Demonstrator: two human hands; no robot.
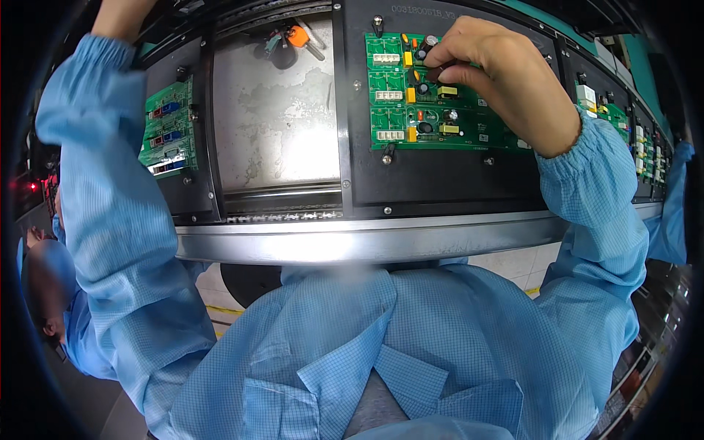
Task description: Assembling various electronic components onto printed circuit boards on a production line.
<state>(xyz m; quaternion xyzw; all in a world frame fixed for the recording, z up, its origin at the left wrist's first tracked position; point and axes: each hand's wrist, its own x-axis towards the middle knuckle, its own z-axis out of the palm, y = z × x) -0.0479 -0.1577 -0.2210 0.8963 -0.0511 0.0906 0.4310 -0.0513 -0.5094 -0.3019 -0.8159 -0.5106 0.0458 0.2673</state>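
Note:
My right hand [497, 64] is over the green circuit board panel [468, 139], thumb and fingers pinched together. A small dark reddish component [434, 75] shows at the fingertips; its exact kind is too small to make out. Around them on the board are white connectors [390, 95], yellow block-shaped parts [449, 92] and round capacitors [425, 127]. The panel lies in a black carrier frame [433, 183]. My left arm reaches up past the far left, where only the wrist [123, 20] shows; the fingers are beyond the top edge.
Left of the carrier, an orange-handled tool [299, 37] lies on a bare metal plate [282, 139]. Another green board [165, 136] sits in a carrier farther left; more populated boards [607, 110] stand at right. A metal rail [367, 238] runs along the front. Another person [55, 286] is at the left.

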